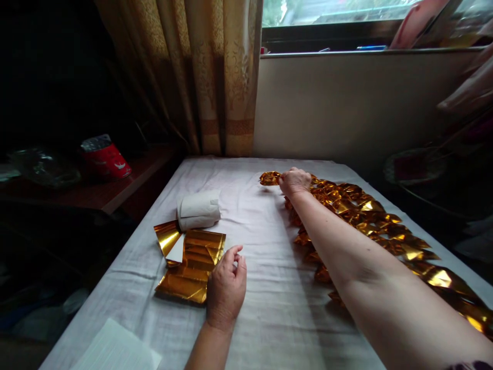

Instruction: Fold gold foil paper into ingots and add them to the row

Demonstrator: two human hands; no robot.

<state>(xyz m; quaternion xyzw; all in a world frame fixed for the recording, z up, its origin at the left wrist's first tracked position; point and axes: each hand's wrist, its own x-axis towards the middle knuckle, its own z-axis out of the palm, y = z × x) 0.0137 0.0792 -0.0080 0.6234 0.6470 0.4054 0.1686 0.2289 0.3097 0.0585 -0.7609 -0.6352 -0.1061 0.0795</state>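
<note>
My right hand (295,181) reaches to the far side of the table and pinches a folded gold foil piece (269,178), at the far end of a long pile of folded gold foil pieces (370,221). That pile runs along the right side of the white cloth. My left hand (226,288) rests near the front, fingers loosely curled, touching the right edge of a stack of flat gold foil sheets (192,264). It holds nothing that I can see.
A white paper roll (198,209) lies behind the foil sheets. White paper (115,349) sits at the front left corner of the cloth-covered table (269,318). A red tin (105,156) stands on a dark side shelf at left. A curtain and window sill lie behind.
</note>
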